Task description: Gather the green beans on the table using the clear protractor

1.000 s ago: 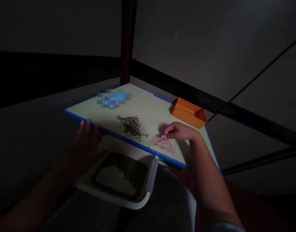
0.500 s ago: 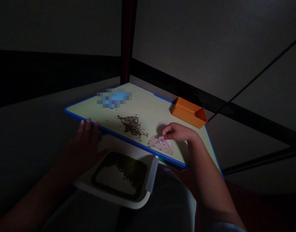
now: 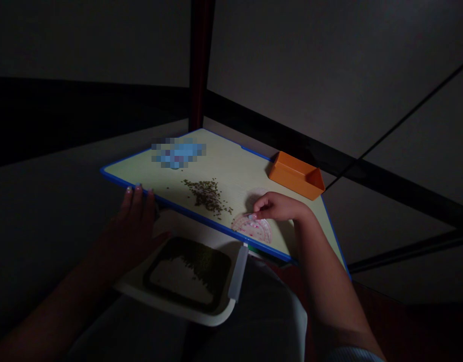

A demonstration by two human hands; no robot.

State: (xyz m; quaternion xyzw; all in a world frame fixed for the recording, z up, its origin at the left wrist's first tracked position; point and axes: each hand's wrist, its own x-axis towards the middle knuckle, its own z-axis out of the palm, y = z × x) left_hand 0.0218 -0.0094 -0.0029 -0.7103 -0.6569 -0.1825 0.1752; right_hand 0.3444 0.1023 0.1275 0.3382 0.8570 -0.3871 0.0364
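My right hand [image 3: 277, 206] rests on a small pale table with a blue rim [image 3: 231, 171], its fingers pinched on the top edge of a clear pink protractor [image 3: 253, 229] that lies near the table's front edge. Left of the protractor sits a loose pile of small dark grains [image 3: 208, 194]. My left hand [image 3: 132, 221] lies with fingers stretched against the table's front-left edge and its thumb by a white tray [image 3: 216, 317] on my lap. The tray holds more dark grains [image 3: 201, 259].
An orange rectangular box [image 3: 296, 175] stands at the table's far right corner. A blurred blue patch [image 3: 178, 152] lies at the far left of the table. Dark wall panels and a dark post [image 3: 200, 60] rise behind. The room is dim.
My right hand has slid the protractor a little to the left, toward the grain pile and the front edge. My left hand and the tray have stayed still.
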